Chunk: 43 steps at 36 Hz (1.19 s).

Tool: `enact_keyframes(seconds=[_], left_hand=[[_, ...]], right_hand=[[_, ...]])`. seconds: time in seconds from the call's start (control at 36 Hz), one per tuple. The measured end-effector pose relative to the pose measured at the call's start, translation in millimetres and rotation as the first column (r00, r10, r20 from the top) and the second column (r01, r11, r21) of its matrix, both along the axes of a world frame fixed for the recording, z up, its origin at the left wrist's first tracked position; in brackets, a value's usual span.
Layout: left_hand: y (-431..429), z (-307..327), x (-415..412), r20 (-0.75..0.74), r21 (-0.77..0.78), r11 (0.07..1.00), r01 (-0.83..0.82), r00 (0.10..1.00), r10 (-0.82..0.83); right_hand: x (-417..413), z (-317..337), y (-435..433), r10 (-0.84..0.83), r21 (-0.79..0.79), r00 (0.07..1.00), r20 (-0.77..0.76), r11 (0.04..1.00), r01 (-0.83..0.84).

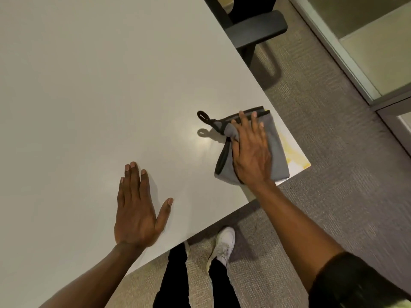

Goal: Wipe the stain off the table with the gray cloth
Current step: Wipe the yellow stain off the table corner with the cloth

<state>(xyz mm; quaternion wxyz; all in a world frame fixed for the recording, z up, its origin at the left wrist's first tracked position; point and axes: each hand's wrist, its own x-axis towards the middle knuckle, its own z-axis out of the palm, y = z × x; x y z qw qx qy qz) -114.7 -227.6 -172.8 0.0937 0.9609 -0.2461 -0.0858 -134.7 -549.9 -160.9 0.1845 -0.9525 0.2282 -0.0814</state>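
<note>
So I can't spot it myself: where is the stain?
The yellow stain is on the table's near right corner, beside the gray cloth under the right hand.

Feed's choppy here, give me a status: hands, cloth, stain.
Right hand flat on gray cloth at table corner. Left hand flat on bare tabletop. Yellow stain still showing beside cloth. Nothing in the way.

The cloth (pixel 275 147) lies on the tabletop (pixel 89 85) at its near right corner, with the stain (pixel 293 154) just to its right, partly under it. The right hand (pixel 251 152) lies flat on the cloth. The left hand (pixel 135 210) rests flat on the tabletop, well to the left, near the front edge. A chair (pixel 251 25) stands beyond the tabletop's right edge, further back.
</note>
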Motion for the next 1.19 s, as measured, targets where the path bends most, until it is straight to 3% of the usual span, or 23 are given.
enact_keyframes(seconds=[0.17,0.28,0.47,0.58,0.72,0.86,1.08,1.19], left_hand=[[0.3,0.7,-0.9,0.007,0.005,1.0,0.006,1.0,-0.006],[-0.5,0.1,-0.1,0.01,0.011,1.0,-0.002,1.0,0.002],[-0.2,-0.3,-0.6,0.027,0.02,1.0,-0.001,1.0,0.001],[-0.5,-0.1,-1.1,0.028,0.023,1.0,-0.01,1.0,0.009],[-0.6,1.6,-0.7,0.015,0.037,0.999,-0.009,1.0,0.008],[-1.9,1.5,-0.3,0.024,0.037,0.999,-0.005,1.0,0.004],[-0.5,0.5,-1.0,0.024,0.029,1.0,-0.012,1.0,0.011],[-0.3,0.4,-1.7,0.02,0.022,1.0,-0.011,1.0,0.011]], right_hand=[[-54.1,-2.7,62.7,0.081,0.095,0.997,-0.016,0.992,-0.079],[-67.3,-4.8,56.5,0.162,0.064,0.987,-0.004,0.985,-0.162],[3.2,-2.1,-22.5,-0.054,0.038,0.998,0.045,0.998,0.052],[10.6,-4.9,-18.9,-0.089,0.01,0.995,0.051,0.996,0.088],[-38.5,-5.1,36.1,0.023,0.106,0.998,0.059,0.994,-0.029],[-71.6,-2.8,34.2,0.18,0.071,0.981,0.071,0.98,-0.185],[9.8,-6.6,-45.9,-0.126,-0.015,0.991,0.055,0.992,0.127],[8.9,-7.6,-27.9,-0.083,-0.049,0.995,0.056,0.995,0.086]])
